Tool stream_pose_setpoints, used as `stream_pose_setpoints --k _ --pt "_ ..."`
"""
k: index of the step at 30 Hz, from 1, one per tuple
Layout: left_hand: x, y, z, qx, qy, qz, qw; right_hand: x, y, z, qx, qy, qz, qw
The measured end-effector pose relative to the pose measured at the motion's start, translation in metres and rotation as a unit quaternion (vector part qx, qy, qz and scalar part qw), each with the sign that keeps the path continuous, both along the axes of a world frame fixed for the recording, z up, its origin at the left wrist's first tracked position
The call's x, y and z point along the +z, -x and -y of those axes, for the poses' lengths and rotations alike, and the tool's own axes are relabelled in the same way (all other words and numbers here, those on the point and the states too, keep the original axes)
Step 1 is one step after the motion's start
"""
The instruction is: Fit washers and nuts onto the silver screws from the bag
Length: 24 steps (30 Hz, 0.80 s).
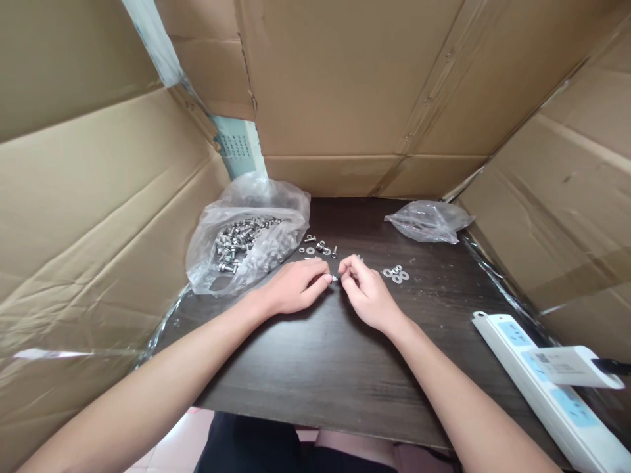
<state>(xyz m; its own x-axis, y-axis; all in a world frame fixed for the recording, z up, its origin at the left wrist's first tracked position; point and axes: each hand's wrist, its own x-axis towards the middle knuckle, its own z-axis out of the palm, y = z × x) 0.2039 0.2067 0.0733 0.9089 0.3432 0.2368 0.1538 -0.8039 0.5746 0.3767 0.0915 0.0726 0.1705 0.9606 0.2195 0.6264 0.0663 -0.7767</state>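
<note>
Over the dark table, my left hand (302, 287) pinches a small metal bolt (334, 278) between thumb and fingertips, its end pointing right. Just right of that end is my right hand (363, 291), with fingers curled and thumb close to the index finger; whether anything is between them is too small to make out. Beyond the hands lie loose bolts and washers (310, 251). A small group of washers (396, 274) rests right of my right hand. At the left, an open clear plastic bag (202, 253) holds many bolts.
A crumpled clear bag (431, 221) lies at the back right of the table (315, 368). Along the right edge runs a white power strip (525, 374) with a plugged-in white adapter (572, 366) and black cable. Cardboard walls (345, 79) stand at the back and both sides.
</note>
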Motion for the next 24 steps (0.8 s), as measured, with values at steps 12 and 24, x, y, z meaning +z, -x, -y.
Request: stream_pose_setpoints --k 12,24 --pt "-0.0023 -0.0005 -0.0003 0.009 0.001 0.012 1.0 0.002 0.0002 0.0001 -0.027 0.002 0.012 1.0" --pt "-0.0013 -0.0004 0.0004 0.009 0.005 0.014 1.0 0.0027 0.0012 0.0001 -0.02 -0.017 0.011 1.0"
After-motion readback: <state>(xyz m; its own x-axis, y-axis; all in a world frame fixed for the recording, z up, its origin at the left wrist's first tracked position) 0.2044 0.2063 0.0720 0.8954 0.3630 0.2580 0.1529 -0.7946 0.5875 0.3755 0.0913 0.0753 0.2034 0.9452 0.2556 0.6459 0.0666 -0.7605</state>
